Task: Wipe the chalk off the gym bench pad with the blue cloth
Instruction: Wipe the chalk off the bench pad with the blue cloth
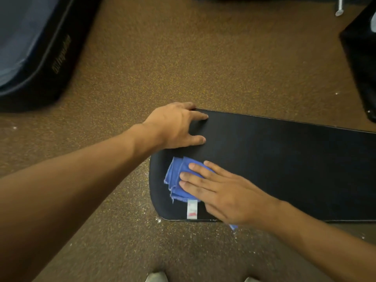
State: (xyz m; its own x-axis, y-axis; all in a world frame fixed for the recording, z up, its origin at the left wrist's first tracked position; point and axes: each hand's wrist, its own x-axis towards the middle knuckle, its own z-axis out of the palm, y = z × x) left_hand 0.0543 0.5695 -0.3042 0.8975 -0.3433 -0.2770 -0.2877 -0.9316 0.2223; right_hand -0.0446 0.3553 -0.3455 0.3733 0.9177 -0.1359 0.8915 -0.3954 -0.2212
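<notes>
A black gym bench pad runs from the middle of the view to the right edge. A crumpled blue cloth with a white tag lies on the pad's near left corner. My right hand lies flat on the cloth, fingers spread and pointing left, pressing it onto the pad. My left hand grips the pad's far left corner, fingers resting on top. Faint pale smears show on the pad's middle. Part of the cloth is hidden under my right palm.
Brown speckled rubber floor surrounds the bench, with white chalk specks near the pad's left end. A dark blue crash mat lies at the far left. Black equipment stands at the far right. Shoe tips show at the bottom.
</notes>
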